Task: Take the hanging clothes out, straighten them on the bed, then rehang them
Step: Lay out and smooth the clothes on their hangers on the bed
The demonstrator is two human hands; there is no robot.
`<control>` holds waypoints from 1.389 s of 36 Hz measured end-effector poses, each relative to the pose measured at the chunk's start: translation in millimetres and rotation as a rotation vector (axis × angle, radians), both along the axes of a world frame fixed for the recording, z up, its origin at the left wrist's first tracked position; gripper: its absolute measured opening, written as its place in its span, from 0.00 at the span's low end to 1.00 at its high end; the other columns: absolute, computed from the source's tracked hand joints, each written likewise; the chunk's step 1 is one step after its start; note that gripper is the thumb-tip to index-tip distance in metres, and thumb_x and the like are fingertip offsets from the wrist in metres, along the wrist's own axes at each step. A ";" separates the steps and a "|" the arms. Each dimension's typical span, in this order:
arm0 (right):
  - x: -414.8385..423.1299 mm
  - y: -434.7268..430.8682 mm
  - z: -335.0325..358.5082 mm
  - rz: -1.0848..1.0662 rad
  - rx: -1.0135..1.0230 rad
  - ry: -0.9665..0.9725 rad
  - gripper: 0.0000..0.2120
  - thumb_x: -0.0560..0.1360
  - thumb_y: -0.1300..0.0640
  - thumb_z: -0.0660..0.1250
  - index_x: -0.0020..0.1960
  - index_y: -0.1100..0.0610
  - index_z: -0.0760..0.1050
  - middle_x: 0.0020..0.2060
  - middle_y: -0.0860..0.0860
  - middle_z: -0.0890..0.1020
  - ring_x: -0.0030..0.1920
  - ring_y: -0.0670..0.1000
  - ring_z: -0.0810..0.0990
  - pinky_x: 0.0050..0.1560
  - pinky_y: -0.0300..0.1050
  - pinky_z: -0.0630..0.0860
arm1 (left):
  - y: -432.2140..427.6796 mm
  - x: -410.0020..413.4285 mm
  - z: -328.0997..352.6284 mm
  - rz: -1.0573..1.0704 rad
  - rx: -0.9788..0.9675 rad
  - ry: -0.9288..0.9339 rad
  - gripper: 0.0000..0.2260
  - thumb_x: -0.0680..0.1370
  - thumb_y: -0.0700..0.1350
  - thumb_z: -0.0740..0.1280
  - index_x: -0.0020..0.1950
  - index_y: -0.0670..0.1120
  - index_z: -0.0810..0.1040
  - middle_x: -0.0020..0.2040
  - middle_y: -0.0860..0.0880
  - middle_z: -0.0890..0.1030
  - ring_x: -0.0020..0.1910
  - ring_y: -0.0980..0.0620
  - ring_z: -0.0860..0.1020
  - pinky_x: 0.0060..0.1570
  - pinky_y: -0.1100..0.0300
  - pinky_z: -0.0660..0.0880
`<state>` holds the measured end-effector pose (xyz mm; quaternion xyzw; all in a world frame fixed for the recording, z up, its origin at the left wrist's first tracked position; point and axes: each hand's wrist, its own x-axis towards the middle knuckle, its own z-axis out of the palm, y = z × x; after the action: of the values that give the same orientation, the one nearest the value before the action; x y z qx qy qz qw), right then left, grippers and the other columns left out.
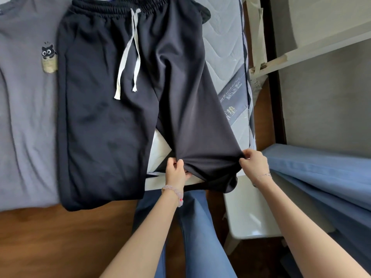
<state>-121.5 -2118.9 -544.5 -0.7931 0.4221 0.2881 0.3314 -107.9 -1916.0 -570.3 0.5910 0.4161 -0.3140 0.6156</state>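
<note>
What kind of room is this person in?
Most likely a bedroom, maybe a shared dorm: black trousers and a grey T-shirt lie on a quilted mattress, with a blue curtain beside it.

the black pants [104, 117] look like soft matt jersey cloth with an elastic ribbed waistband and a flat off-white woven drawstring [128, 55]. grey tee [24, 117] beside them is matt cotton-looking knit. mattress [222, 47] has quilted fabric with a slight sheen. floor [60, 243] is smooth brown wood with a light gloss. blue curtain [321, 177] is plain matt cloth.
</note>
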 end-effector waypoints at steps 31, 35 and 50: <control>-90.3 84.2 -35.8 -0.124 0.047 0.185 0.13 0.74 0.66 0.62 0.59 0.61 0.71 0.56 0.60 0.79 0.57 0.64 0.80 0.55 0.54 0.78 | 3.0 -24.3 -10.5 -0.245 -0.157 -0.059 0.19 0.79 0.35 0.60 0.70 0.41 0.63 0.65 0.39 0.74 0.64 0.41 0.74 0.61 0.44 0.73; -111.0 68.5 -39.7 -0.220 -0.025 0.035 0.07 0.75 0.68 0.59 0.40 0.60 0.70 0.38 0.59 0.76 0.42 0.59 0.73 0.41 0.47 0.68 | 15.5 -20.5 -16.0 -0.314 -0.073 -0.146 0.15 0.78 0.37 0.61 0.65 0.42 0.67 0.59 0.44 0.78 0.57 0.45 0.77 0.61 0.40 0.72; -124.5 54.1 -2.1 -0.481 0.379 -0.155 0.08 0.68 0.59 0.61 0.33 0.53 0.64 0.32 0.52 0.66 0.37 0.52 0.64 0.37 0.45 0.58 | 75.2 -31.4 -2.4 -0.186 -0.212 0.011 0.34 0.67 0.54 0.76 0.67 0.39 0.71 0.63 0.45 0.78 0.59 0.47 0.78 0.64 0.51 0.71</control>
<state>-246.0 -2064.8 -546.6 -0.6144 0.5098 0.2138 0.5629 -139.3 -1840.8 -572.8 0.5569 0.3274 -0.4154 0.6404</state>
